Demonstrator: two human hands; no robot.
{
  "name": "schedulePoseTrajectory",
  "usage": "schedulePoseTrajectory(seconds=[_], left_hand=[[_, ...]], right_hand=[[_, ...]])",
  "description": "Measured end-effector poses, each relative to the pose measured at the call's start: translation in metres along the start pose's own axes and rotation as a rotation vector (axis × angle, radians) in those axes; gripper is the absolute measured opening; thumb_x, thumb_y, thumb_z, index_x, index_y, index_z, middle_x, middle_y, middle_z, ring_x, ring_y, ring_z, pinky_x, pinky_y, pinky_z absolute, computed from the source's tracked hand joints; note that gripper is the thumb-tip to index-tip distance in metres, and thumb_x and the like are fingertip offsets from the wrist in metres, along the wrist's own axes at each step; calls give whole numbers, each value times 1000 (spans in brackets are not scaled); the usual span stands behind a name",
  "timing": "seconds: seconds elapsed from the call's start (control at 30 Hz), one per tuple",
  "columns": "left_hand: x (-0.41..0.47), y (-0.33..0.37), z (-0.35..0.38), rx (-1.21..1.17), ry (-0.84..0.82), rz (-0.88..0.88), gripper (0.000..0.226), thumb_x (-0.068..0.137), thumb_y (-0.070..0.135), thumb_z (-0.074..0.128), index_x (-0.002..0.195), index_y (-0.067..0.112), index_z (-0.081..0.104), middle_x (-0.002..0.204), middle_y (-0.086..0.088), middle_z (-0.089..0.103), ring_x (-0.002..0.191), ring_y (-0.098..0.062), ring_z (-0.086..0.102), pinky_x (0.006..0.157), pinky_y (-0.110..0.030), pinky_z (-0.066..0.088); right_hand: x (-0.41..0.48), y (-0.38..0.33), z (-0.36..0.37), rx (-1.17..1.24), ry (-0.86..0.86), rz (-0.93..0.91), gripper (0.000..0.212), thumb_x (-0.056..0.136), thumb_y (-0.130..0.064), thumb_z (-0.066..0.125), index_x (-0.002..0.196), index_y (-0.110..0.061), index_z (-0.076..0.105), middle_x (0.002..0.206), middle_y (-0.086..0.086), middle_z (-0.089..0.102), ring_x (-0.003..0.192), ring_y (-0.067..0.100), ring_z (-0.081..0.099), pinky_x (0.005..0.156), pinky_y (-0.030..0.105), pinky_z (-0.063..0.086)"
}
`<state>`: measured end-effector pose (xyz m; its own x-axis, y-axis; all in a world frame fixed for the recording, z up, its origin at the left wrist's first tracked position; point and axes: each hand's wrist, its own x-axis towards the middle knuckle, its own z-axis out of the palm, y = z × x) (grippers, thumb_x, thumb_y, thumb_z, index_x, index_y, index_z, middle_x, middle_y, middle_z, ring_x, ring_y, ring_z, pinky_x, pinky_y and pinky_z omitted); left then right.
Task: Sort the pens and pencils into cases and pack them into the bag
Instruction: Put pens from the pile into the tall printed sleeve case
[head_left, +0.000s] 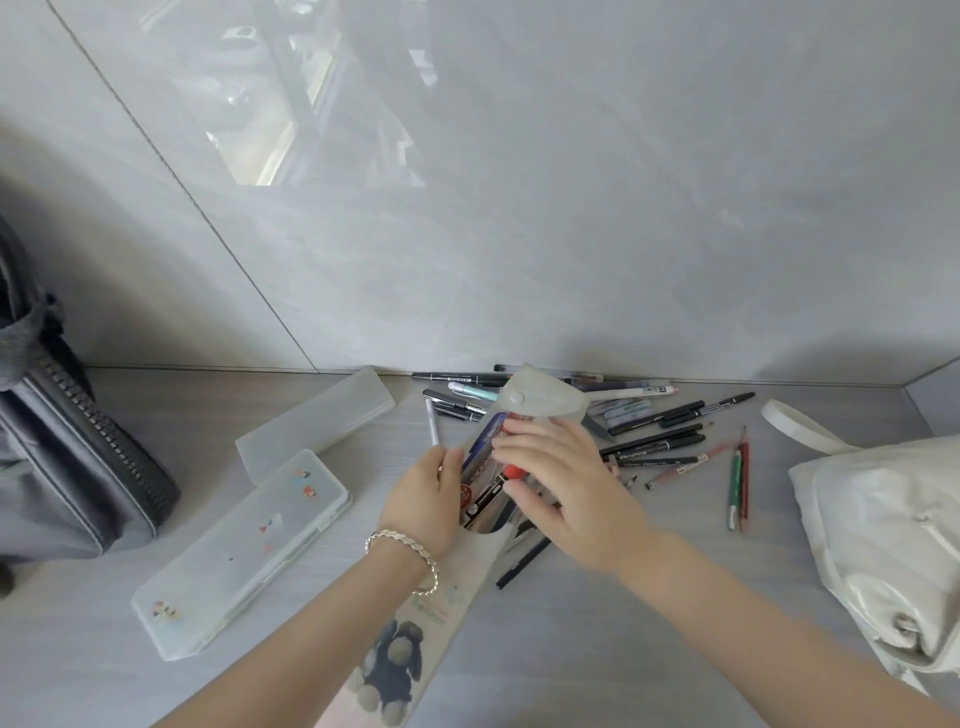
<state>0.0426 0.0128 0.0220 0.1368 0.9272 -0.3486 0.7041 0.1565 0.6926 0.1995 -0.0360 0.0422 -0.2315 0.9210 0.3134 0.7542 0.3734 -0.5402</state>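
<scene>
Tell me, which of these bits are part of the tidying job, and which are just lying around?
Job: soft pouch, loose pens, pencils, plain clear case, stickered case, and one bag, unclear whether grey bag or white bag.
Just there: the other bag; the wrist bracelet.

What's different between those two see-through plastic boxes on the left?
The nearer case carries small colourful stickers on its lid; the farther case is plain. The nearer case looks wider and flatter, the farther case narrower. Both are frosted, closed, and lie flat at a similar slant.
</scene>
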Motion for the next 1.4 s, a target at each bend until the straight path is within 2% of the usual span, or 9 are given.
schedulePoseTrajectory(seconds=[0.1, 0.27, 0.43, 0.6, 0.7, 0.8, 0.97, 1.1, 1.4], left_hand=[[8, -1, -1, 6, -5, -18, 38, 98, 34, 32, 64, 18, 39, 57, 2, 44, 53, -12, 40, 49, -26, 28], [21, -3, -1, 23, -1, -51, 37, 97, 35, 32, 65, 20, 42, 59, 1, 47, 54, -13, 43, 50, -26, 31], [29, -7, -3, 10, -3, -57, 37, 97, 35, 32, 65, 19, 42, 58, 1, 46, 53, -13, 41, 50, -25, 31], [30, -14, -4, 42, 2, -58, 37, 98, 34, 31, 66, 17, 42, 60, 1, 46, 54, -13, 41, 52, -25, 31], [29, -17, -3, 48, -9, -73, 36, 98, 33, 32, 70, 14, 45, 62, -1, 47, 56, -15, 42, 54, -26, 33], [28, -18, -4, 59, -10, -75, 37, 97, 34, 31, 68, 16, 44, 61, 0, 48, 56, -14, 43, 52, -25, 32], [26, -16, -4, 77, -50, -80, 37, 98, 35, 31, 74, 13, 48, 65, -2, 51, 59, -16, 46, 56, -28, 35], [18, -5, 0, 81, -101, -22, 37, 97, 37, 33, 73, 15, 51, 62, 0, 51, 56, -15, 45, 54, -27, 34], [-2, 17, 3, -18, -127, 108, 36, 95, 33, 39, 67, 12, 48, 56, 3, 47, 54, -14, 42, 55, -27, 35]], right_hand=[[8, 38, -10, -31, 218, 0, 17, 91, -17, 50, 93, -10, 65, 84, 4, 70, 84, 15, 61, 84, 27, 42], [19, 133, -21, -317, -111, 556, 30, 88, 0, 49, 114, -6, 61, 116, 10, 61, 104, 26, 56, 84, 31, 43], [29, 172, -9, -649, -503, 521, 45, 87, -5, 49, 130, -12, 42, 130, 8, 48, 118, 26, 45, 89, 36, 44], [30, 178, -1, -893, -612, 349, 37, 89, -17, 48, 125, -9, 41, 130, 9, 46, 121, 25, 39, 93, 33, 35], [26, 174, -8, -880, -641, 311, 29, 91, -18, 43, 119, -11, 42, 121, 7, 51, 109, 23, 45, 87, 32, 36], [21, 153, -23, -635, -558, 393, 28, 94, -19, 40, 121, -11, 41, 101, 5, 54, 79, 23, 51, 64, 33, 39], [8, 95, -49, -453, -377, 85, 47, 92, -50, 31, 132, -27, 43, 100, -3, 60, 73, 19, 61, 52, 26, 37], [12, 56, -53, -517, -336, -297, 40, 89, -43, 35, 104, -27, 69, 68, -5, 61, 50, 12, 57, 38, 18, 38], [26, 5, -17, -374, -280, -605, 37, 90, -39, 46, 72, -16, 68, 70, -1, 63, 65, 17, 60, 54, 25, 48]])
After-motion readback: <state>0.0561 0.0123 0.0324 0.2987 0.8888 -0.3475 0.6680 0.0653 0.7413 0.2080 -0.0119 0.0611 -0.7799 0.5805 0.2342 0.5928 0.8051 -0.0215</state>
